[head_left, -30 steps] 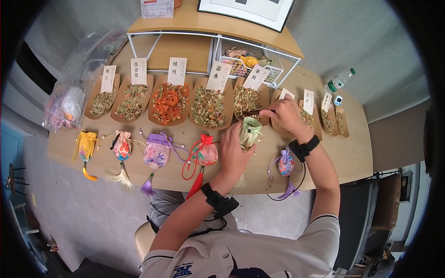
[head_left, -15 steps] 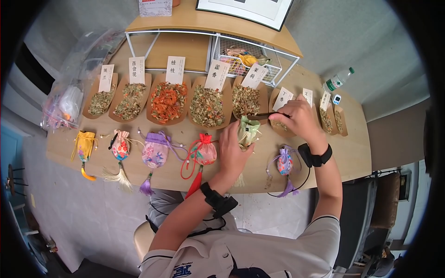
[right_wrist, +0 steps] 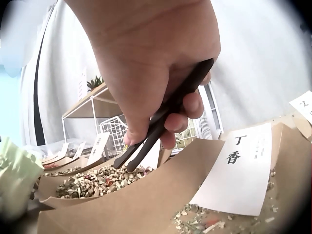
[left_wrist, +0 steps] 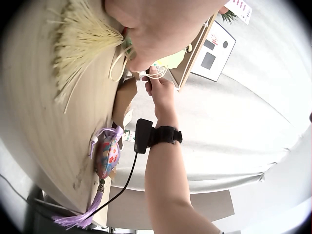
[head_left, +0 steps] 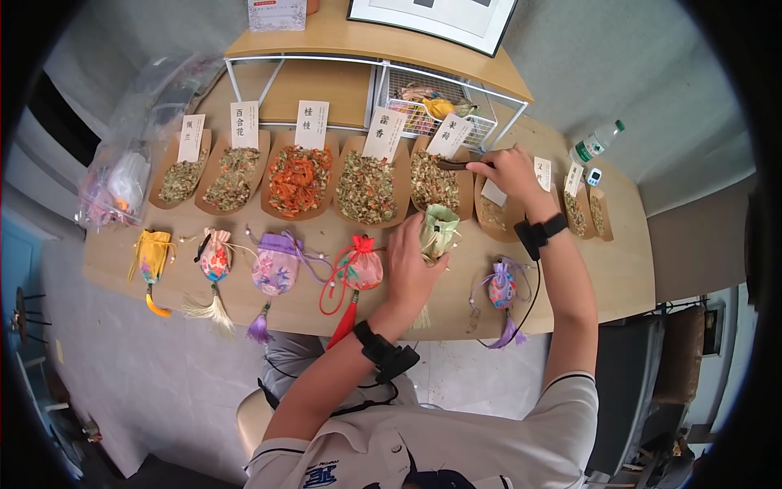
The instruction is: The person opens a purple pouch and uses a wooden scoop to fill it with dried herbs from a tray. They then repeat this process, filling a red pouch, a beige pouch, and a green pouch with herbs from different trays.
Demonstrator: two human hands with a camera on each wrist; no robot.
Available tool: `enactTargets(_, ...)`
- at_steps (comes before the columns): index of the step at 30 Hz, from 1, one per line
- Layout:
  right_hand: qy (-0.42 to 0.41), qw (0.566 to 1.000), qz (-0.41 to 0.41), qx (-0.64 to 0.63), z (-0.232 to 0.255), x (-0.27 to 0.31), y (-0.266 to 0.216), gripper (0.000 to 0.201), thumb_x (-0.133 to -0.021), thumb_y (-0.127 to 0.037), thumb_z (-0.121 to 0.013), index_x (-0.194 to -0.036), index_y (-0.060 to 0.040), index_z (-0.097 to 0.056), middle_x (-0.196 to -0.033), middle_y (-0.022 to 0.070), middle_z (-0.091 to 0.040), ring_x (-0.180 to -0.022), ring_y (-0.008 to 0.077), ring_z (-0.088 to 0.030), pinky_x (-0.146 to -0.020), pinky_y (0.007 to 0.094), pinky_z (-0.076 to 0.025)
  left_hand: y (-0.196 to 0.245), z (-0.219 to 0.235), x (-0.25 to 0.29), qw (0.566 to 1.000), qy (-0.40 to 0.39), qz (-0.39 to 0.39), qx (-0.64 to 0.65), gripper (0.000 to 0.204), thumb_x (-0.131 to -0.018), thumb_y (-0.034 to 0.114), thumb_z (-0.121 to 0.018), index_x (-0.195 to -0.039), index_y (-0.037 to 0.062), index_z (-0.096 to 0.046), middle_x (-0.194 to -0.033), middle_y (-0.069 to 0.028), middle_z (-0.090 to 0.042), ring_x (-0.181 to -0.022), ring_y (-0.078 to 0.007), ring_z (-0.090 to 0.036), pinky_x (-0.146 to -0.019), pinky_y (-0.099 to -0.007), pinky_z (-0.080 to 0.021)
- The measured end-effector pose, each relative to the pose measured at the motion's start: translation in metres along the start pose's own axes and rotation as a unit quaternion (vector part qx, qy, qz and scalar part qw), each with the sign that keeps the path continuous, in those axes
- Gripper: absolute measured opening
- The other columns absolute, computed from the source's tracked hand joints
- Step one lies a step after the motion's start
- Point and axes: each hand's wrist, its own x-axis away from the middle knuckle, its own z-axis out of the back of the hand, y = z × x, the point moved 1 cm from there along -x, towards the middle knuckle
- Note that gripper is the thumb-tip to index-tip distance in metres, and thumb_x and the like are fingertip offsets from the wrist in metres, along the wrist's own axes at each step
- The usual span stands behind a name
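Note:
My left hand (head_left: 411, 265) grips a light green drawstring pouch (head_left: 440, 228), its mouth gathered but open upward near the front of the herb trays. A cream tassel (left_wrist: 85, 44) hangs from that pouch in the left wrist view. Dark tweezers (right_wrist: 158, 124) are pinched in my right hand (head_left: 517, 175), between thumb and fingers. Their tips come down over the dried herb mix (head_left: 434, 175) in a brown paper tray (head_left: 467, 186), just beyond the pouch. In the right wrist view the two tips stand close together, at the herbs' surface.
Several more herb trays with name cards stand in a row, one with orange petals (head_left: 300, 181). Finished-looking pouches lie in front, including a red one (head_left: 362, 269) and a small purple one (head_left: 502, 287). Behind are a shelf (head_left: 358, 37), wire basket (head_left: 481, 122) and water bottle (head_left: 599, 143).
My right hand has carried the tweezers from over the pouch's mouth up and away to the herbs in the tray behind it. The left hand and pouch have stayed in place.

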Motion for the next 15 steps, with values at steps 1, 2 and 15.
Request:
enactTargets(1,-0.015,1.000,-0.005,0.000,-0.001,-0.002,-0.001,0.049,-0.089,-0.053,-0.071,-0.077,-0.0056,-0.076,-0.066,0.0110,-0.068,-0.064,0.0329,-0.061,-0.082,0.0399,-0.044,0.000,0.000,0.000,1.000,0.000,0.000,-0.001,0.084,-0.069,0.012,-0.088,-0.142,0.0033,-0.047,-0.136,-0.0177,-0.055,-0.125,-0.0397,-0.051,-0.108,-0.0484,-0.043)
enactTargets(2,-0.023,1.000,0.001,0.002,-0.002,-0.002,-0.002,0.049,-0.088,-0.053,-0.072,-0.078,-0.0057,-0.076,-0.067,0.0110,-0.068,-0.066,0.0332,-0.062,-0.083,0.0399,-0.044,0.000,-0.001,0.000,1.000,-0.001,0.001,-0.002,0.085,-0.069,0.012,-0.088,-0.142,0.0033,-0.047,-0.137,-0.0177,-0.055,-0.125,-0.0397,-0.051,-0.108,-0.0485,-0.043)
enactTargets(15,-0.014,0.997,0.076,-0.001,-0.001,0.027,-0.022,0.047,-0.080,-0.055,-0.078,-0.079,-0.0074,-0.080,-0.072,0.0124,-0.070,-0.075,0.0335,-0.063,-0.075,0.0406,-0.048,-0.001,-0.002,-0.001,1.000,0.013,-0.012,0.006,0.084,-0.068,0.011,-0.088,-0.141,0.0033,-0.048,-0.133,-0.0175,-0.057,-0.123,-0.0400,-0.052,-0.105,-0.0489,-0.044)
